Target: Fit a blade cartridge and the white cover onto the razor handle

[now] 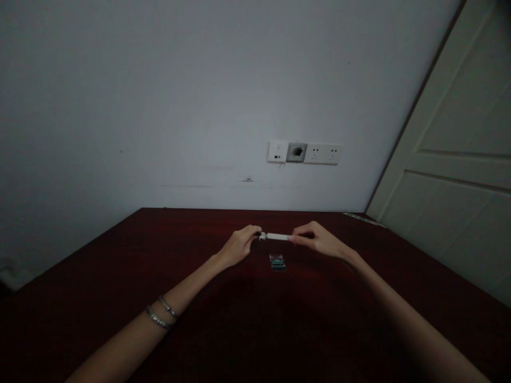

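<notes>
My left hand (pixel 241 243) pinches a small white piece (pixel 262 236) with a dark spot at its near end; its exact kind is too small to tell. Just to the right of it, a slim white stick (pixel 278 236) lies level, its right end gripped between the thumb and fingers of my right hand (pixel 313 238). The piece and the stick are end to end; I cannot tell whether they touch. Below them, a small clear pack (pixel 277 261) with teal-green contents rests on the dark red table.
The dark red table (pixel 191 319) reaches back to a pale wall with a row of sockets (pixel 323 153). A panelled white door (pixel 459 175) stands along the right side. A thin flat strip (pixel 363 218) lies at the table's back right corner.
</notes>
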